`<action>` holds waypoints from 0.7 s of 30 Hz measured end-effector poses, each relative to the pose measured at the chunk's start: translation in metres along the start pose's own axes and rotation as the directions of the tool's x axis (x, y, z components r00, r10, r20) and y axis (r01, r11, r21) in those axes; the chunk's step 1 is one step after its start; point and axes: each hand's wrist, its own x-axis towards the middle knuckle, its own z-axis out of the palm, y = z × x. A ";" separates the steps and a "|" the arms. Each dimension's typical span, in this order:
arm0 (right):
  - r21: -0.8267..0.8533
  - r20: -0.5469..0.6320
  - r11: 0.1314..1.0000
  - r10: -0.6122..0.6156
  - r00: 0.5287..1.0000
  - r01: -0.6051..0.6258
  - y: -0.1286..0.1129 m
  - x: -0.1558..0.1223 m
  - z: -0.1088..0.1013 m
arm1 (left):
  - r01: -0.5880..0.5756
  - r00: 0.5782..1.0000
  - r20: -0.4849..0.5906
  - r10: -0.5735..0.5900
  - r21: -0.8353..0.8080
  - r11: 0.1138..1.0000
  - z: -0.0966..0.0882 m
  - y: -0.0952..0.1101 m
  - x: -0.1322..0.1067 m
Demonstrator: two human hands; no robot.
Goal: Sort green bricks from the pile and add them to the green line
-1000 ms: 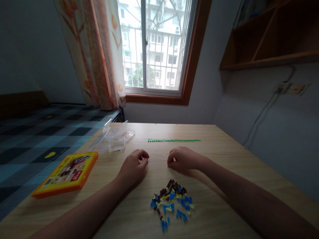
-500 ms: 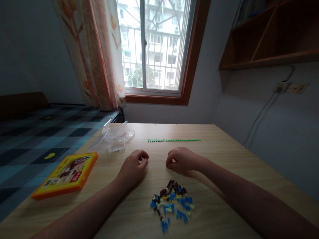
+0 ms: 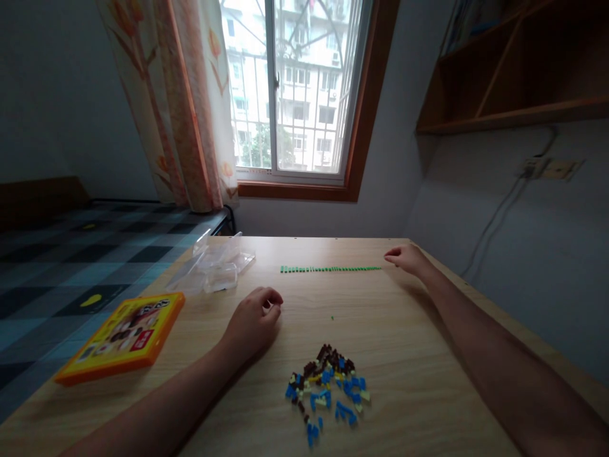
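My left hand [image 3: 253,319] rests on the wooden table [image 3: 419,355] with its fingers curled in; what they hold, if anything, is hidden. My right hand [image 3: 404,257] is stretched far forward to the right end of a long row of small green bricks [image 3: 330,269], fingers pinched together at the row's tip. One tiny green brick [image 3: 332,317] lies alone on the table between the row and a pile of small blue, brown and yellow bricks [image 3: 328,384] near me.
A yellow-orange box [image 3: 121,337] lies at the table's left edge. A clear plastic case [image 3: 214,266] lies open at the back left. A checkered bed [image 3: 71,266] is to the left, a window [image 3: 295,89] ahead, wooden shelves [image 3: 514,70] on the right wall.
My right hand has left the middle of the table and reached forward to the right end of the green row. A single green brick now lies where it was. The left hand stays put.
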 end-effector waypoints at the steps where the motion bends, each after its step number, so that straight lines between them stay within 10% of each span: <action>1: -0.004 -0.009 0.999 0.044 0.999 -0.044 0.014 0.001 0.003 | -0.003 1.000 -0.001 0.003 0.002 1.000 0.000 0.000 0.000; 6: 0.017 0.017 0.992 0.126 0.992 -0.126 0.046 0.004 0.022 | 0.009 1.000 0.007 -0.009 0.003 1.000 -0.002 0.001 0.000; 21: 0.055 0.079 0.987 0.145 0.986 -0.149 0.040 0.012 0.033 | 0.006 1.000 0.001 -0.006 -0.006 1.000 -0.003 0.003 0.001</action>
